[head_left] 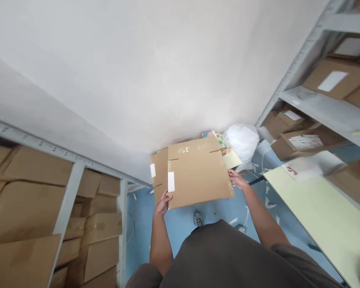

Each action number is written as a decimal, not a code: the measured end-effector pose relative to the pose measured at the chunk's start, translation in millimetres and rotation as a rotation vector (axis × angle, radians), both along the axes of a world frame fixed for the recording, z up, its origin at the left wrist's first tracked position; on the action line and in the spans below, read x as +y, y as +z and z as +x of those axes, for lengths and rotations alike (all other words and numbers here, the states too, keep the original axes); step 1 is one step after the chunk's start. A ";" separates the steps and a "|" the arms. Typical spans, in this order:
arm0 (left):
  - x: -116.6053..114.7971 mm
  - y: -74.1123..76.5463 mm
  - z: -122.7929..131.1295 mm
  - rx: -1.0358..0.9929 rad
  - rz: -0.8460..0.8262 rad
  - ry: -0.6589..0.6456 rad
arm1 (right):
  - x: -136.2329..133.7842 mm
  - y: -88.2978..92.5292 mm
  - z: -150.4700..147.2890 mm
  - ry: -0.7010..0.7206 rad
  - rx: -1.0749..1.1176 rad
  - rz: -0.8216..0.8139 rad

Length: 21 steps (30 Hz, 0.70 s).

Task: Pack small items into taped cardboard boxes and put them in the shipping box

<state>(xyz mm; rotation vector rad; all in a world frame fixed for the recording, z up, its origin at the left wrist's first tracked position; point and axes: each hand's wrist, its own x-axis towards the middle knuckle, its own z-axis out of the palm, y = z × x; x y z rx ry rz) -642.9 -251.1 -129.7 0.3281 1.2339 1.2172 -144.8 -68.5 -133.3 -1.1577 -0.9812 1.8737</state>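
Observation:
A flattened cardboard box (201, 172) with a white label and strips of clear tape spans the space between my two hands. My left hand (163, 203) grips its lower left edge, close to the label. At the right edge, my right hand (236, 178) holds it with the fingertips at the side. Another flattened cardboard box (159, 168), also with a white label, shows behind it on the left, near the wall. Whether the two pieces touch, I cannot tell.
A white plastic bag (242, 144) sits by the wall at right. A pale table (312, 212) extends along the right, below a metal shelf (327, 112) with boxes. On the left stands a rack (67, 200) packed with cartons. Scraps lie on the blue floor (141, 216).

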 end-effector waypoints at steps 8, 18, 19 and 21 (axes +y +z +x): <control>135.4 33.3 173.1 -0.065 0.112 -0.639 | -75.9 45.5 230.2 -0.327 -0.014 0.070; 250.3 57.4 460.6 -0.098 0.165 -1.178 | -245.2 77.8 435.6 -0.761 0.058 0.072; 258.8 58.3 483.2 -0.106 0.162 -1.223 | -257.4 79.3 445.9 -0.796 0.056 0.069; 275.3 58.9 521.5 -0.109 0.151 -1.282 | -274.3 80.5 460.6 -0.871 0.047 0.063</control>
